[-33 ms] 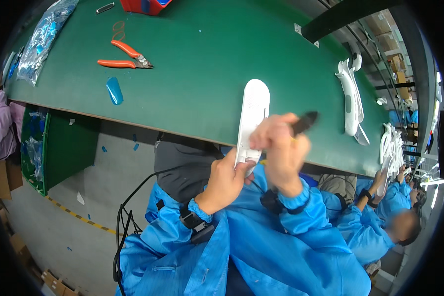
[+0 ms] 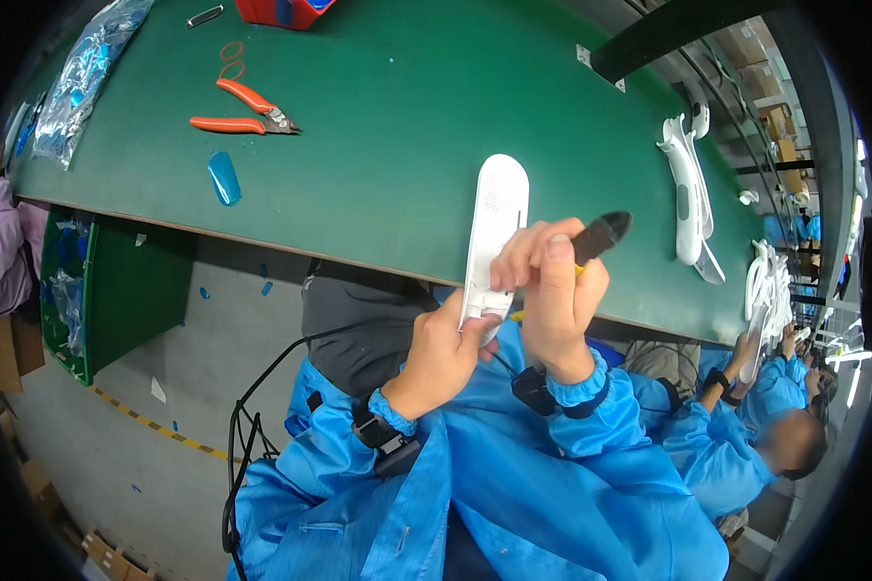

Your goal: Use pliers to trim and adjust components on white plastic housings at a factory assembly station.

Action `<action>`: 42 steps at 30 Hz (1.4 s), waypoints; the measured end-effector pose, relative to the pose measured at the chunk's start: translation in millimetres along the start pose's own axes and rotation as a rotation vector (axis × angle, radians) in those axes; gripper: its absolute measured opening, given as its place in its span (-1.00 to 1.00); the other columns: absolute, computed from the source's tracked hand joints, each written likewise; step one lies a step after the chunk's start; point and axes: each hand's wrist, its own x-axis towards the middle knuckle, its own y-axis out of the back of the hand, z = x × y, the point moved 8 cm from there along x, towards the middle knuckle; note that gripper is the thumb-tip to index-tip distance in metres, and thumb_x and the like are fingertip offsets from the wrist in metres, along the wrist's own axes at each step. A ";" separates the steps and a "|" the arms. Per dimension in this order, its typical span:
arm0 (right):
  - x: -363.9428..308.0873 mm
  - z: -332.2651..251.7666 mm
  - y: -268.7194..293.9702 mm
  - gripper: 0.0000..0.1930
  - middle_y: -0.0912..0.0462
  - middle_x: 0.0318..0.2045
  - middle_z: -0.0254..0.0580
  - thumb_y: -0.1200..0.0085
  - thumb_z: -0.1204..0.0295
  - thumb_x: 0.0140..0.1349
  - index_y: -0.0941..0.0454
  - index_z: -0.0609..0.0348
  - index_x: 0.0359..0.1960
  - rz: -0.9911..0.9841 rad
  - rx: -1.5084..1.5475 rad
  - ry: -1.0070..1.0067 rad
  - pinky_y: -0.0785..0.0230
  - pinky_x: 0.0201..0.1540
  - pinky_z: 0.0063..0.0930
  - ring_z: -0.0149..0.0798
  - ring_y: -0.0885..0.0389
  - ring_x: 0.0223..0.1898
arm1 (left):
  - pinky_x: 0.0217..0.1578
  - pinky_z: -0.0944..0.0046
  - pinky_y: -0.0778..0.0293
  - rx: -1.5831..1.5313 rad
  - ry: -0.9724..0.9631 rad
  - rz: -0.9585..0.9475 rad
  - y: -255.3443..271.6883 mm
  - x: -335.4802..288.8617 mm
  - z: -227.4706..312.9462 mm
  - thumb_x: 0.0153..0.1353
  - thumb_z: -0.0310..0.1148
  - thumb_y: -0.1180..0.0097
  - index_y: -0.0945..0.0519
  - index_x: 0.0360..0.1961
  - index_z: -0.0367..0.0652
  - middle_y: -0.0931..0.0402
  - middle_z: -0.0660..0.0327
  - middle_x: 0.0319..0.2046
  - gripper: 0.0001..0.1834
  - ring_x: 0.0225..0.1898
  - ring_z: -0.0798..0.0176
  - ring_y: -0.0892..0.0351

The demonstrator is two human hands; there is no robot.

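My left hand point(image 2: 439, 354) is closed around the lower end of a long white plastic part point(image 2: 495, 208) with a rounded top, a patch of small holes and a narrow dark slot by its right edge. The part is held tilted over the table's near edge. My right hand point(image 2: 557, 281) is closed on a tool with a black handle point(image 2: 605, 235) and a bit of yellow; its working end is hidden, so its kind does not show. The right fingertips touch or nearly touch the white part's right edge.
On the green table point(image 2: 378, 165) lie orange-handled cutting pliers point(image 2: 247, 111), a blue film piece point(image 2: 225, 178) and a clear bag point(image 2: 87, 82). A red bin point(image 2: 286, 12) stands at the back. White parts point(image 2: 688, 194) lie at right, near a blue-sleeved co-worker point(image 2: 712, 455).
The black-handled tool and my right hand have shifted slightly, the handle a little up and to the right. The white part and my left hand have stayed almost still.
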 end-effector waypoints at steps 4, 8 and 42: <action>-5.5 -2.1 -7.0 -0.76 -0.43 -0.58 -0.22 0.22 0.39 0.50 -0.31 0.33 -0.31 -0.069 -0.033 -0.017 -0.36 -0.45 -0.46 -0.38 -0.45 -0.54 | -0.47 0.33 -0.54 -0.037 -0.005 -0.018 1.7 -2.2 1.0 0.35 -0.47 -0.01 -0.51 -0.07 -0.38 -0.61 0.18 -0.53 -0.79 -0.54 0.39 -0.61; 0.5 -6.5 -4.4 -0.75 -0.41 -0.59 -0.20 0.22 0.36 0.50 -0.29 0.28 -0.33 0.027 0.043 -0.014 -0.38 -0.45 -0.43 -0.36 -0.44 -0.55 | -0.34 0.34 -0.54 -0.181 0.089 -0.147 -5.1 -2.5 -11.3 0.38 -0.46 0.03 -0.48 -0.02 -0.36 -0.61 0.18 -0.40 -0.78 -0.40 0.39 -0.60; -4.5 -10.8 -15.4 -0.81 -0.45 -0.56 -0.12 0.23 0.44 0.47 -0.29 0.31 -0.31 0.035 0.065 0.061 -0.43 -0.42 -0.38 -0.33 -0.42 -0.53 | -0.33 0.27 -0.43 -0.148 0.057 -0.148 -1.0 -1.8 -3.1 0.30 -0.47 0.00 -0.56 -0.15 -0.31 -0.57 0.14 -0.44 -0.82 -0.40 0.36 -0.47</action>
